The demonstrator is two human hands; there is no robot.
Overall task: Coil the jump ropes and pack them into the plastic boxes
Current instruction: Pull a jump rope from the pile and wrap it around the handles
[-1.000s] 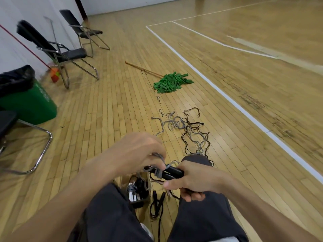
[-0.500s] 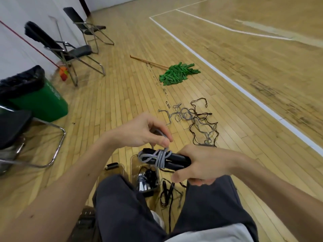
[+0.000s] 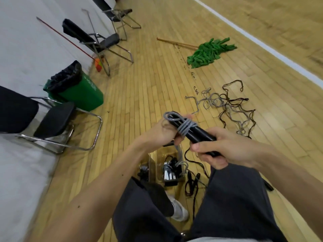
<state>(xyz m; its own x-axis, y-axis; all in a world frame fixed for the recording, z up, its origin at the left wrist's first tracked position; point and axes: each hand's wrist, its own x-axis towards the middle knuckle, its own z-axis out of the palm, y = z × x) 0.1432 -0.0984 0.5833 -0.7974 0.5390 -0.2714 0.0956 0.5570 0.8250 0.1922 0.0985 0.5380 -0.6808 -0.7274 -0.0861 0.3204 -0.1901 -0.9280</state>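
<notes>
Jump rope, centre frame: paired black handles (image 3: 198,136), smooth rigid cylinders, clamped at their near end in the right hand (image 3: 225,151) as a closed-fist anchor. Grey braided cord (image 3: 186,127) bound round them in tight turns. Left hand (image 3: 163,132) apparently pinches its tail taut. Clear plastic box (image 3: 160,163), lower centre, waits beneath. Tangled ropes (image 3: 232,105), right, uncoiled.

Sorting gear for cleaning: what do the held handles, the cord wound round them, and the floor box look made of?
Handles: probably hard plastic, smooth black with slight sheen. Cord: grey, matte, kinked, seemingly woven fibre, possibly coated. Box: clear plastic; contents show through its walls.
</notes>
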